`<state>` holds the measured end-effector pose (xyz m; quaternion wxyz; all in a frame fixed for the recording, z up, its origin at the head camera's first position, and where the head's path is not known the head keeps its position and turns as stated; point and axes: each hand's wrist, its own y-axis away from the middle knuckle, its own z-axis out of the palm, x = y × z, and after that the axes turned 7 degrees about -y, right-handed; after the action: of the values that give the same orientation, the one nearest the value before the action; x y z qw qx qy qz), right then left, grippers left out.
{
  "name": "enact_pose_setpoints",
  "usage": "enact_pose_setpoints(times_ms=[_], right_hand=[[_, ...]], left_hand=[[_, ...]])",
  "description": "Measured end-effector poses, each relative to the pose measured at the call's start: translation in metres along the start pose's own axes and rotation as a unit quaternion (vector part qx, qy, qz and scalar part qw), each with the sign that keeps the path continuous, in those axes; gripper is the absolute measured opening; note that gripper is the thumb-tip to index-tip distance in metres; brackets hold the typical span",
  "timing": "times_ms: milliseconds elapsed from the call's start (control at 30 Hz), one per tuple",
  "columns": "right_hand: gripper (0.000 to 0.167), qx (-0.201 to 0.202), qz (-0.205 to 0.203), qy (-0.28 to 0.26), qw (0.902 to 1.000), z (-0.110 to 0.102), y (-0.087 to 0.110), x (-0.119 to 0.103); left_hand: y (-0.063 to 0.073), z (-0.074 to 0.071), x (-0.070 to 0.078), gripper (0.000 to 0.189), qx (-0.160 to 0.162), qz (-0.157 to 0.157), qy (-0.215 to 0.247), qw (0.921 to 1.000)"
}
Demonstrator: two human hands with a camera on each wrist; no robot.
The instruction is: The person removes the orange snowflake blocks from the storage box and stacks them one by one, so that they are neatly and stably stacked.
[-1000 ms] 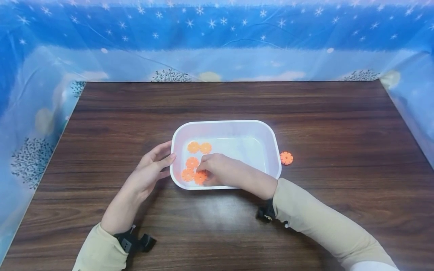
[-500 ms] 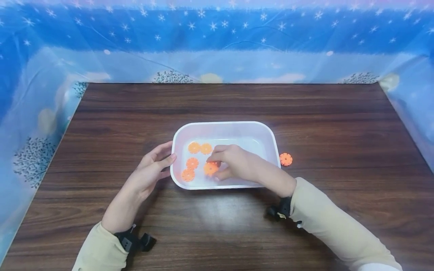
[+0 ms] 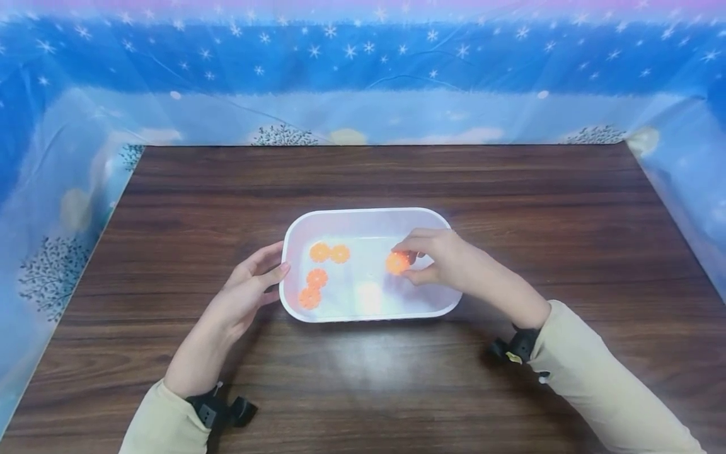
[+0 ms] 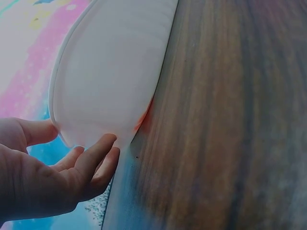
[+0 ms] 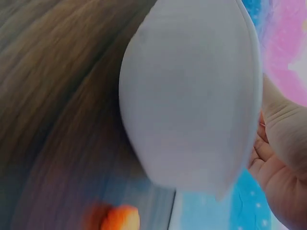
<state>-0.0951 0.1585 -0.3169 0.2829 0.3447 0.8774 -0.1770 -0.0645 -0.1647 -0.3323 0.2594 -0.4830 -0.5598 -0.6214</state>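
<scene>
A white plastic basin (image 3: pixel 363 277) stands on the table. My left hand (image 3: pixel 244 293) holds its left end, thumb on the rim and fingers against the outer wall, as the left wrist view also shows. Over the basin's right part my right hand (image 3: pixel 450 261) pinches an orange notched disc (image 3: pixel 397 263) between thumb and fingers. Two touching orange discs (image 3: pixel 330 253) lie on the basin floor at the back left. Another touching pair (image 3: pixel 313 287) lies at the front left. In the right wrist view, the basin wall hides the held disc and most fingers.
An orange piece (image 5: pixel 121 218), blurred, is on the table beyond the basin in the right wrist view; my right hand and the basin hide that spot in the head view. The brown wooden table (image 3: pixel 363 180) backs onto a blue snowflake curtain (image 3: pixel 363 63).
My right hand has carried one orange disc from the basin's front left toward its right end. My left hand stays on the basin. The disc outside at the right is now hidden in the head view.
</scene>
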Motion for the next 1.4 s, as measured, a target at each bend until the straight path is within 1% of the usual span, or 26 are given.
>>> enact_pose_setpoints(times_ms=[133,267,467,633,800,900,1033,1300,1400], right_hand=[[0.035,0.04,-0.004,0.022,0.999,-0.015,0.018,0.007],[0.035,0.075,-0.005,0.032,0.9967,-0.026,0.035,0.015],[0.039,0.112,-0.017,0.029,0.9932,-0.034,0.053,0.026],[0.042,0.128,-0.006,0.05,0.9904,-0.038,0.066,0.032],[0.041,0.122,0.039,0.071,0.9892,-0.038,0.08,0.04],[0.039,0.115,0.056,0.071,0.9893,-0.038,0.087,0.045],[0.038,0.104,0.063,0.07,0.9901,-0.035,0.091,0.051],[0.036,0.066,0.115,0.064,0.9891,-0.031,0.093,0.062],[0.036,0.056,0.118,0.065,0.9893,-0.029,0.092,0.064]], left_hand=[[0.0,0.002,0.001,0.061,-0.003,0.002,0.0,1.0],[0.0,0.003,0.0,0.062,0.001,-0.001,0.002,1.0],[-0.001,0.002,0.0,0.063,0.004,-0.002,0.002,1.0],[0.001,0.002,-0.001,0.064,-0.004,0.007,0.001,1.0],[0.002,0.002,0.0,0.063,-0.004,0.009,-0.002,1.0],[0.001,0.003,0.0,0.064,-0.005,0.008,-0.002,1.0],[0.002,0.003,0.0,0.064,-0.007,0.009,0.001,0.9999],[0.0,0.003,0.001,0.062,0.001,-0.003,0.002,1.0],[0.0,0.003,0.0,0.063,0.0,-0.002,0.004,1.0]])
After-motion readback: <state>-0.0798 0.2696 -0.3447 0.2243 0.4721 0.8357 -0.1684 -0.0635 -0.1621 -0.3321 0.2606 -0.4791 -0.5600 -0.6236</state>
